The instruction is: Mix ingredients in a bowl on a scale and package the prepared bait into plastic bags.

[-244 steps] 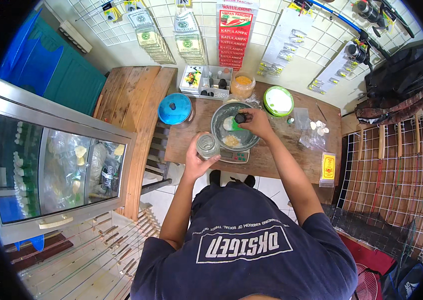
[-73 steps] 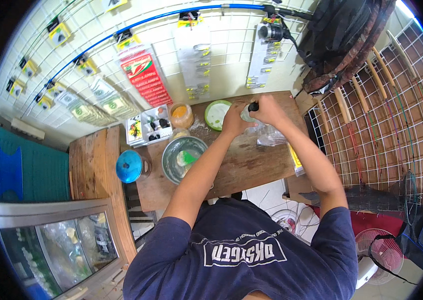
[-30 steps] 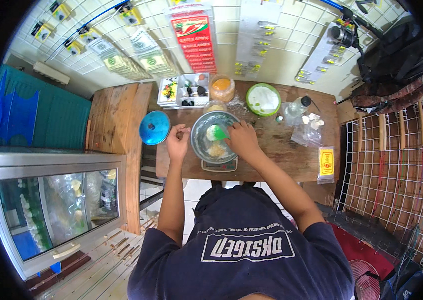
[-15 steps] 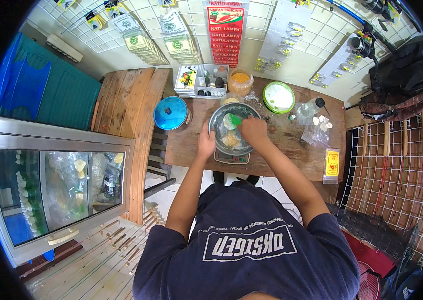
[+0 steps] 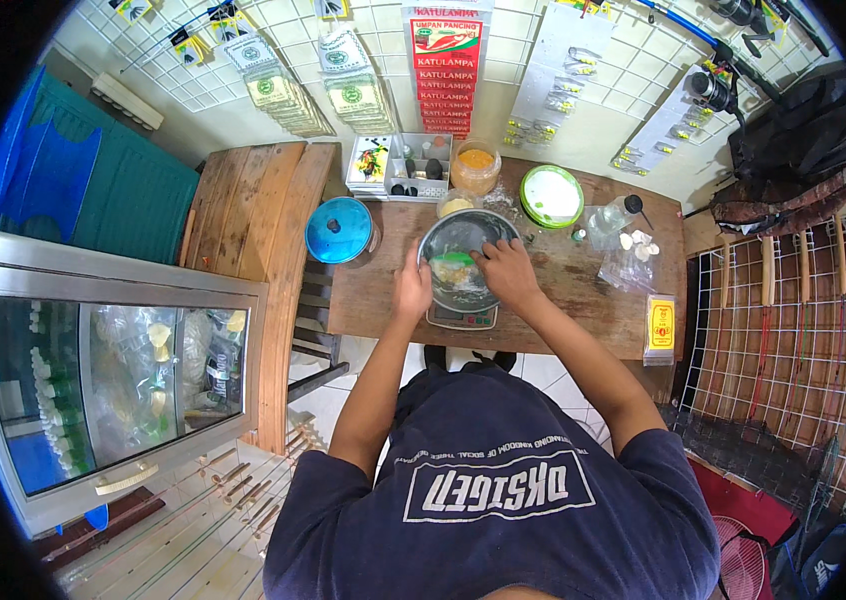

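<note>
Brown wooden tabletop (image 5: 583,310), near edge: the left hand (image 5: 412,287), its grip unclear, touches the left rim of a round grey metal-looking bowl (image 5: 455,228) on a pale flat scale (image 5: 461,318). Probably stiff, the bowl steadies best by its rim; pale smears coat the inside. There, a green plastic-looking spatula (image 5: 455,258), likely light and flexible, is pinched by the right hand (image 5: 506,270).

Near the frame's centre, a bowl (image 5: 459,230) sits on a scale (image 5: 463,319); left, a pot (image 5: 337,236); right, a bottle (image 5: 607,221).
</note>
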A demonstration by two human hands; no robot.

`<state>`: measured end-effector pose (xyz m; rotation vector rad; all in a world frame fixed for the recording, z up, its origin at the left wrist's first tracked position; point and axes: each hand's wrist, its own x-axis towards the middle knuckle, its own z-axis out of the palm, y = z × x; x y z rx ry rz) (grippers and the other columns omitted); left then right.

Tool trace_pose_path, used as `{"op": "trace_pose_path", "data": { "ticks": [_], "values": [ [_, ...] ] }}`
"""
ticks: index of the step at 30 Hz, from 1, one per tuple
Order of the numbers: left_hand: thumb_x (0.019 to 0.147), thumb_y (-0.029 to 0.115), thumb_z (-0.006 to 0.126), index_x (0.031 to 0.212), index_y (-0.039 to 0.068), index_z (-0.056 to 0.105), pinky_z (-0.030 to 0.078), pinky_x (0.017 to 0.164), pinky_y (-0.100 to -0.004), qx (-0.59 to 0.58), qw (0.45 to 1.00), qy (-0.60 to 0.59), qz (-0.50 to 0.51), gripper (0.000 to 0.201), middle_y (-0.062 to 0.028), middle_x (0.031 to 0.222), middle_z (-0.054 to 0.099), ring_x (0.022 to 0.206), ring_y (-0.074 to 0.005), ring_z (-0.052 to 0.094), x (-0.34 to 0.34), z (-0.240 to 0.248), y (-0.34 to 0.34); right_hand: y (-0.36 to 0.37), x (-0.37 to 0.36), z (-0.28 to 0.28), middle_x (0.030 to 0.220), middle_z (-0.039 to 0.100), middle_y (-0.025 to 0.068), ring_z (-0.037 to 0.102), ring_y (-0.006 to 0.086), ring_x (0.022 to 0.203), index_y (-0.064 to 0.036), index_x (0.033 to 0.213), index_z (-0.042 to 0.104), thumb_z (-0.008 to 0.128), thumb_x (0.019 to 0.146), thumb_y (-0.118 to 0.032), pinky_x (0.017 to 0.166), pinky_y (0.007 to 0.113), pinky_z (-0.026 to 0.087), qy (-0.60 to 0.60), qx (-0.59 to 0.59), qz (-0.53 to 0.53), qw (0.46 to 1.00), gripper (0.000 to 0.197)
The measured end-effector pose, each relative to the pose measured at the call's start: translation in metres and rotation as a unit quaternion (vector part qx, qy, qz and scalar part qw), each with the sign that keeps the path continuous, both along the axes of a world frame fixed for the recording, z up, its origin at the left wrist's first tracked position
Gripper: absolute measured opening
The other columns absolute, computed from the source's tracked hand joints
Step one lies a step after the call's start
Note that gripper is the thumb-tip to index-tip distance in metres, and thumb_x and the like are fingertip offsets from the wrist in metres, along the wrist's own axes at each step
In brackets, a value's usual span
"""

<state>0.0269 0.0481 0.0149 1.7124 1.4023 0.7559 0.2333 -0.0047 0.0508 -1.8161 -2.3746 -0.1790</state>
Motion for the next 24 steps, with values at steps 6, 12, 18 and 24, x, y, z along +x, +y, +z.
{"op": "trace_pose_path", "data": {
  "ticks": [6,12,18,24],
  "values": [
    [0.094,0.009,0.047,0.145,0.009,0.043,0.049,0.082,-0.0543,-0.020,0.998,0.055,0.000,0.051,-0.0333,0.104,0.063,0.094,-0.0496,0.063,0.008,0.015,0.002,-0.008,0.021,0.011,0.093,0.062,0.0016,0.057,0.0188,0.093,-0.0179,0.113,0.073,0.056,0.085,-0.013,0.082,0.036,0.039,-0.013,0.000,0.036,0.999,0.034],
    [0.093,0.009,0.048,0.145,0.009,0.043,0.049,0.078,-0.0559,0.000,0.997,0.069,-0.019,0.052,-0.0348,0.098,0.063,0.090,-0.0503,0.063,0.012,0.017,0.004,0.002,0.017,0.016,0.095,0.061,0.0018,0.056,0.0191,0.095,-0.0191,0.115,0.073,0.056,0.085,-0.012,0.083,0.036,0.038,-0.009,0.017,-0.027,0.999,0.035],
    [0.093,0.009,0.048,0.143,0.007,0.044,0.049,0.077,-0.0556,-0.005,0.997,0.070,-0.029,0.051,-0.0356,0.095,0.063,0.089,-0.0509,0.063,0.013,0.021,0.009,-0.011,0.031,0.002,0.096,0.060,0.0013,0.055,0.0189,0.095,-0.0205,0.116,0.072,0.057,0.083,-0.012,0.083,0.037,0.039,-0.034,-0.007,0.057,0.998,0.037],
    [0.092,0.009,0.049,0.143,0.005,0.045,0.049,0.077,-0.0553,0.020,0.997,0.075,-0.030,0.051,-0.0354,0.093,0.063,0.088,-0.0507,0.063,0.012,0.016,0.012,0.006,0.032,0.019,0.097,0.060,0.0010,0.054,0.0194,0.095,-0.0207,0.117,0.072,0.057,0.084,-0.013,0.086,0.037,0.038,-0.011,0.046,-0.001,0.999,0.037]
  ]
}}
